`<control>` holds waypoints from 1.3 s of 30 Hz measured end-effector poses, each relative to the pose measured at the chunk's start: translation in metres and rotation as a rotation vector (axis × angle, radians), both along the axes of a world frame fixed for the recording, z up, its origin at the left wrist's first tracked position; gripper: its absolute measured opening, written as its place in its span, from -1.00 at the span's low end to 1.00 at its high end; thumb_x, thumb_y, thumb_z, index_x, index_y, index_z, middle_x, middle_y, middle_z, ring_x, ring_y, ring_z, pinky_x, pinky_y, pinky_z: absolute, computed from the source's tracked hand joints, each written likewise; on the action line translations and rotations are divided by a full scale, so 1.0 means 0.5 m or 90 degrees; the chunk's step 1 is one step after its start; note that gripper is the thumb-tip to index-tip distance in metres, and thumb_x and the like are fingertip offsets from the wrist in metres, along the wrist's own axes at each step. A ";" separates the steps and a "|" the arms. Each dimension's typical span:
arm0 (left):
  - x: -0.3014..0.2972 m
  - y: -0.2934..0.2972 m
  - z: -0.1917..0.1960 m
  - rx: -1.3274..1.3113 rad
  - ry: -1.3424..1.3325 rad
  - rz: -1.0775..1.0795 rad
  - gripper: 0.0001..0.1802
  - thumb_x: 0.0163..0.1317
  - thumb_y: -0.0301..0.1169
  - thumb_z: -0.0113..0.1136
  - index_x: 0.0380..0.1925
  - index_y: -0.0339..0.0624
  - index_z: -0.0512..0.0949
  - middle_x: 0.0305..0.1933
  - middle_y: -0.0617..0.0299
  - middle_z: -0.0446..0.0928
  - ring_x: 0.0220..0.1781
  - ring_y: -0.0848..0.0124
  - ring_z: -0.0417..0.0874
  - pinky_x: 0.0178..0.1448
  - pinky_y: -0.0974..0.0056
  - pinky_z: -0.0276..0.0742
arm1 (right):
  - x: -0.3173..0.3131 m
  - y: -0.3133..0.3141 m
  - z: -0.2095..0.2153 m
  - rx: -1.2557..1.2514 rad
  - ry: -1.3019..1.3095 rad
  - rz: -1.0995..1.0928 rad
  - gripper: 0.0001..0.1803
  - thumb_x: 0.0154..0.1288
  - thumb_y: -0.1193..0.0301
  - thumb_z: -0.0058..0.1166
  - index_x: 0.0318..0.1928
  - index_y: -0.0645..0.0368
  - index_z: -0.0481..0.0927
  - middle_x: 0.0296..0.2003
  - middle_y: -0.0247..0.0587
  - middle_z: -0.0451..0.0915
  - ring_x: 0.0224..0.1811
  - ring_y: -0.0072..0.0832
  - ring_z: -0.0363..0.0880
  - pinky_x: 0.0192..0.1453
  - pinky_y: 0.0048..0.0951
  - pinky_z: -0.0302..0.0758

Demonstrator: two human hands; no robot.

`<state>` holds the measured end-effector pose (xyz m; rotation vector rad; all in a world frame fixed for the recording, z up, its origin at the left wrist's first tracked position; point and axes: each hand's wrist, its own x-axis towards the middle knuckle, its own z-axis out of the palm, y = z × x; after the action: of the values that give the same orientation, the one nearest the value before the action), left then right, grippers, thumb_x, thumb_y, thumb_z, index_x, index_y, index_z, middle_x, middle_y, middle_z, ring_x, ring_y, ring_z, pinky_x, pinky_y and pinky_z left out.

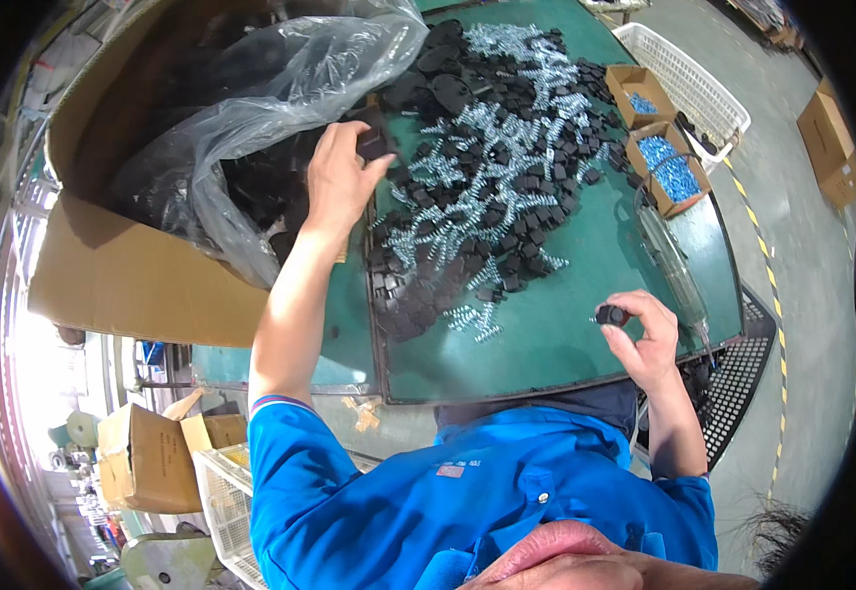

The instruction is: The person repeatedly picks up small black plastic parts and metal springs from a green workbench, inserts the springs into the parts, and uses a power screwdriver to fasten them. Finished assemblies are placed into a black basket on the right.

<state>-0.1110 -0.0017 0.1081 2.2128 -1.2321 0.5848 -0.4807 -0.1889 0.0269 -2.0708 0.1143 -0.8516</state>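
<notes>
Up at the edge of the large cardboard box, my left hand [339,177] has its thumb and fingers around a dark black plastic part [375,145]; the part's far end blends into the dark things behind it. Closer to me on the right, my right hand [647,339] pinches a small black knob-like piece [610,315] between thumb and fingers, with a little tip sticking out to its left. Between the two hands spreads a heap of silvery coil springs [472,162] mixed with small black plastic blocks [531,221]. Larger black round parts [451,91] lie at the heap's far left.
Clear plastic bagging [315,84] spills from the cardboard box [133,270] at left. Two small boxes of blue screws [669,167] sit at the green table's [566,344] right edge, by a white basket [684,74]. A slim clear-bodied power screwdriver [672,265] is near my right hand.
</notes>
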 end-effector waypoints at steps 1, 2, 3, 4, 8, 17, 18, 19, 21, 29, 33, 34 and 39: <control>-0.037 -0.023 0.004 -0.045 0.088 -0.036 -0.48 -0.14 -0.41 0.56 -0.13 -0.26 0.55 -0.19 0.05 0.58 -0.24 0.18 0.65 -0.12 0.21 0.57 | -0.007 -0.005 0.005 -0.005 0.003 -0.011 -0.67 0.05 0.57 0.31 -0.11 0.24 0.59 -0.31 -0.14 0.67 -0.34 -0.35 0.63 -0.25 -0.42 0.56; -0.091 -0.040 0.022 -0.011 0.269 -0.057 -0.47 -0.14 -0.42 0.57 -0.12 -0.27 0.55 -0.18 0.12 0.60 -0.21 0.33 0.65 -0.06 0.25 0.56 | -0.011 -0.011 0.003 0.014 0.006 -0.027 -0.68 0.08 0.57 0.30 -0.11 0.26 0.59 -0.29 -0.14 0.68 -0.33 -0.38 0.63 -0.23 -0.43 0.56; -0.147 -0.049 0.026 0.028 0.456 -0.078 -0.45 -0.15 -0.44 0.58 -0.11 -0.27 0.56 -0.17 0.19 0.63 -0.18 0.48 0.66 0.00 0.28 0.56 | -0.020 -0.013 -0.001 0.035 0.015 -0.046 -0.69 0.10 0.58 0.29 -0.10 0.27 0.59 -0.28 -0.14 0.68 -0.31 -0.41 0.64 -0.22 -0.44 0.57; -0.199 -0.052 0.009 0.041 0.593 -0.169 -0.43 -0.17 -0.42 0.59 -0.09 -0.25 0.57 -0.14 0.22 0.62 -0.13 0.48 0.65 0.01 0.30 0.55 | -0.022 -0.011 0.002 0.104 -0.022 -0.045 -0.69 0.13 0.58 0.27 -0.08 0.28 0.58 -0.26 -0.14 0.69 -0.29 -0.44 0.64 -0.19 -0.45 0.56; -0.385 -0.088 -0.112 -0.098 1.097 -0.482 -0.36 -0.09 -0.37 0.55 0.05 -0.27 0.54 -0.05 0.26 0.61 -0.04 0.46 0.62 0.09 0.31 0.54 | -0.020 -0.006 0.004 0.238 -0.186 -0.056 -0.65 0.22 0.59 0.24 0.02 0.30 0.50 -0.12 -0.01 0.67 -0.12 -0.38 0.65 -0.01 -0.41 0.53; -0.539 -0.126 -0.200 -0.473 1.450 -0.458 -0.37 0.35 -0.13 0.25 0.31 -0.17 0.34 0.15 0.16 0.51 0.19 0.33 0.57 0.28 0.18 0.52 | -0.007 -0.012 0.004 0.011 -0.202 -0.060 -0.68 0.13 0.55 0.31 -0.09 0.28 0.55 -0.18 -0.04 0.70 -0.18 -0.20 0.66 -0.07 -0.31 0.57; -0.548 -0.127 -0.191 -0.499 1.477 -0.438 -0.35 0.36 -0.13 0.23 0.34 -0.16 0.30 0.19 0.15 0.48 0.21 0.33 0.55 0.29 0.18 0.51 | -0.001 -0.007 0.004 -0.029 -0.206 -0.083 -0.68 0.10 0.51 0.34 -0.12 0.27 0.58 -0.16 -0.05 0.69 -0.19 -0.16 0.64 -0.08 -0.29 0.56; -0.554 -0.126 -0.184 -0.526 1.504 -0.416 -0.33 0.38 -0.13 0.21 0.37 -0.16 0.26 0.23 0.14 0.45 0.24 0.33 0.53 0.31 0.18 0.51 | 0.001 -0.006 0.005 -0.071 -0.202 -0.110 -0.68 0.10 0.50 0.34 -0.12 0.27 0.58 -0.16 -0.06 0.68 -0.18 -0.17 0.63 -0.08 -0.29 0.56; -0.558 -0.122 -0.184 -0.508 1.488 -0.434 -0.29 0.40 -0.12 0.18 0.43 -0.15 0.18 0.29 0.12 0.39 0.28 0.33 0.49 0.32 0.18 0.49 | 0.002 -0.004 0.007 -0.157 -0.191 -0.163 -0.66 0.10 0.47 0.35 -0.11 0.26 0.58 -0.16 -0.06 0.67 -0.17 -0.20 0.61 -0.08 -0.28 0.55; -0.517 -0.098 -0.184 -0.401 1.279 -0.389 -0.41 0.26 -0.40 0.37 0.27 -0.26 0.44 0.05 0.23 0.58 0.05 0.49 0.58 0.15 0.35 0.54 | -0.034 -0.005 0.069 -0.192 0.088 -0.108 -0.70 0.08 0.45 0.32 -0.15 0.23 0.62 -0.25 -0.15 0.61 -0.30 -0.17 0.58 -0.22 -0.25 0.52; -0.493 -0.090 -0.182 -0.268 1.158 -0.361 -0.39 0.22 -0.37 0.40 0.25 -0.29 0.45 0.03 0.20 0.62 0.01 0.48 0.62 0.12 0.34 0.56 | -0.036 -0.009 0.115 -0.240 0.270 -0.050 -0.74 0.09 0.42 0.29 -0.19 0.22 0.60 -0.28 -0.15 0.61 -0.25 -0.14 0.60 -0.21 -0.21 0.53; -0.488 -0.086 -0.179 -0.240 1.149 -0.359 -0.39 0.22 -0.37 0.40 0.25 -0.29 0.45 0.03 0.20 0.62 0.01 0.47 0.63 0.11 0.33 0.57 | -0.034 -0.014 0.113 -0.251 0.296 -0.024 -0.75 0.10 0.42 0.29 -0.21 0.22 0.59 -0.30 -0.15 0.60 -0.26 -0.13 0.61 -0.22 -0.20 0.55; -0.502 -0.078 -0.169 -0.430 1.395 -0.362 -0.50 0.27 -0.41 0.36 0.20 -0.27 0.50 0.01 0.25 0.61 -0.05 0.51 0.61 0.05 0.40 0.56 | -0.003 0.035 0.078 -0.193 0.112 -0.141 -0.70 0.07 0.49 0.30 -0.15 0.25 0.60 -0.28 -0.11 0.63 -0.30 -0.11 0.64 -0.26 -0.21 0.56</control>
<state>-0.3621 -0.0409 0.0238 0.7081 -0.1501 -1.2202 -0.4821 -0.1715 0.0659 -2.4511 0.3325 -0.8581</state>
